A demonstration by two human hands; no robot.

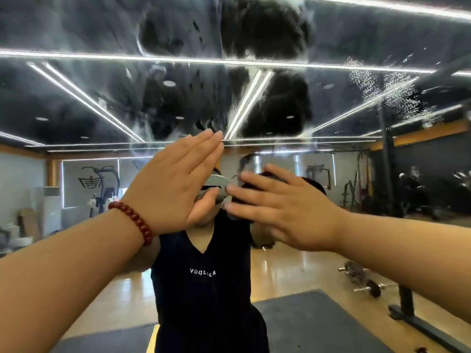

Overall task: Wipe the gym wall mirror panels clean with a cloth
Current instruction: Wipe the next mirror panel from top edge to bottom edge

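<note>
The wall mirror [102, 98] fills the view, with a vertical seam [221, 34] between two panels. Wet smears [267, 29] and fine droplets [377, 85] cover its upper part. My left hand [175, 184], with a red bead bracelet on the wrist, is raised flat in front of the glass with its fingers straight and together. My right hand [285, 212] spreads its straight fingers over a dark patch that looks like a cloth [254, 186] against the mirror. Most of that patch is hidden by the fingers.
The mirror reflects a person in a black sleeveless top, a wooden gym floor with dark mats [318, 324], dumbbells [364, 281] and a black rack post [405, 301] at the right. Strip lights run across the reflected ceiling.
</note>
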